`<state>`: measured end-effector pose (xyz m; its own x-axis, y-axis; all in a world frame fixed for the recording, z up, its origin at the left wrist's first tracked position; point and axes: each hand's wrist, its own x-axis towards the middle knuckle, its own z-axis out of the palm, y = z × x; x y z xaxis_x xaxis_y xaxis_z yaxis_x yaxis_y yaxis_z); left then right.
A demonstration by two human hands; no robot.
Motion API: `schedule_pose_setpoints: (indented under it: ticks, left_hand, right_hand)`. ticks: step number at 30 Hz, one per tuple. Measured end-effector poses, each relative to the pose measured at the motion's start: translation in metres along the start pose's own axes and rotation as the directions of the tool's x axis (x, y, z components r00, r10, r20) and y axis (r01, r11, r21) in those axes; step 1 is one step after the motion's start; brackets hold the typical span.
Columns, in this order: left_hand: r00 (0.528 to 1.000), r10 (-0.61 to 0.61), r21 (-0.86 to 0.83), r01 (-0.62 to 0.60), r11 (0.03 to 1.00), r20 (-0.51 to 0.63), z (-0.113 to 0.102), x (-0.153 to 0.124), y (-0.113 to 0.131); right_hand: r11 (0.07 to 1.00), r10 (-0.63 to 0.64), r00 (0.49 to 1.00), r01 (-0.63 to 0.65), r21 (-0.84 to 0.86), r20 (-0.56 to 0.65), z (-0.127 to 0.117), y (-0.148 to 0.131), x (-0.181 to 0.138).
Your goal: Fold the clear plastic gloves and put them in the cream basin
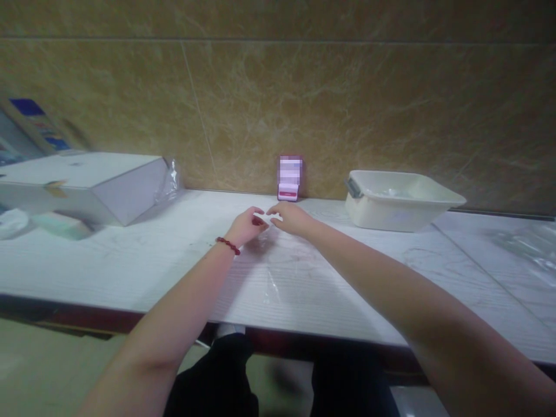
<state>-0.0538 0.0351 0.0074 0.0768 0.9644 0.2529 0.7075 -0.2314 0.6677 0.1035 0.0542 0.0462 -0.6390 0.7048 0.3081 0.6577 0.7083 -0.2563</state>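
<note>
Both hands meet over the middle of the white wood-grain table (174, 260), just in front of a phone (289, 179) propped upright against the wall. My left hand (248, 226), with a dark red bead bracelet (228, 245) at the wrist, has its fingers curled inward. Facing it, my right hand (291, 219) is bent with thumb and fingertips close together. A small whitish piece (273, 216) seems to lie between the fingertips; its kind cannot be made out. Below the hands, faint glints suggest clear plastic film (273, 284) on the tabletop.
To the right stands a cream plastic basin (386, 211) with a grey handle. Clear plastic bags (527, 246) lie at the far right. On the left are a large white box (117, 194), a crumpled clear bag (170, 184) and a pale green block (63, 225). The tiled wall (243, 104) bounds the back.
</note>
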Motion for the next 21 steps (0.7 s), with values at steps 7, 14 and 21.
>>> schedule_pose_setpoints:
  ticks: [7,14,21]
  left_hand:
    - [0.998,0.008,-0.002,-0.008,1.000,0.063,0.006,0.000,0.002]
    - [0.990,0.106,0.033,-0.109,0.993,0.096,0.010,-0.001,-0.002]
    - [0.984,0.105,0.062,-0.115,0.991,0.144,0.011,-0.004,-0.002]
  right_hand:
    - [0.996,0.095,0.996,-0.095,0.000,-0.003,0.008,-0.004,-0.002]
    - [0.976,0.192,0.960,-0.164,0.147,-0.204,0.024,0.003,-0.023]
    - [0.982,0.126,0.947,-0.077,0.173,-0.296,0.032,0.011,-0.034]
